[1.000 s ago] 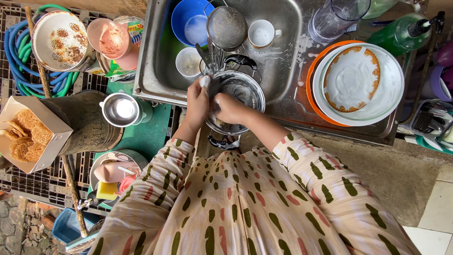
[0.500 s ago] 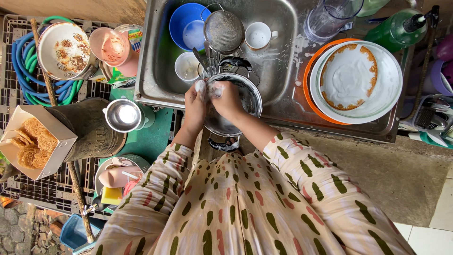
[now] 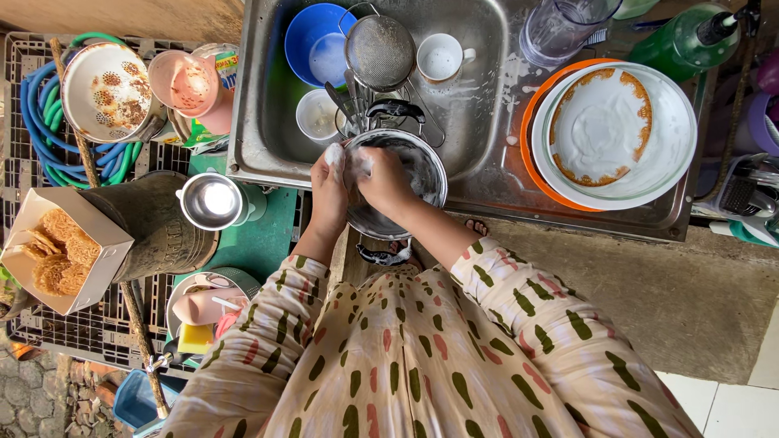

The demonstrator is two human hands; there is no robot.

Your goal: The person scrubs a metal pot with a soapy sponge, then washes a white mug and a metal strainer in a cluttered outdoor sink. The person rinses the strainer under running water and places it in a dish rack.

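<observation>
Steel bowl (image 3: 406, 191) sits at the sink's (image 3: 487, 105) front rim, 6 o'clock from the strainer (image 3: 380, 50). Left hand (image 3: 330, 191) clamps its rim at 9 o'clock; right hand (image 3: 385, 180), closed, has shifted deeper inside since a second ago. Scrubbing looks ongoing, suds present.

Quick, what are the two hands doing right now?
Left hand: closed on the rim of the metal bowl, soapy.
Right hand: curled inside the bowl, in the suds; what it holds cannot be told.
</observation>
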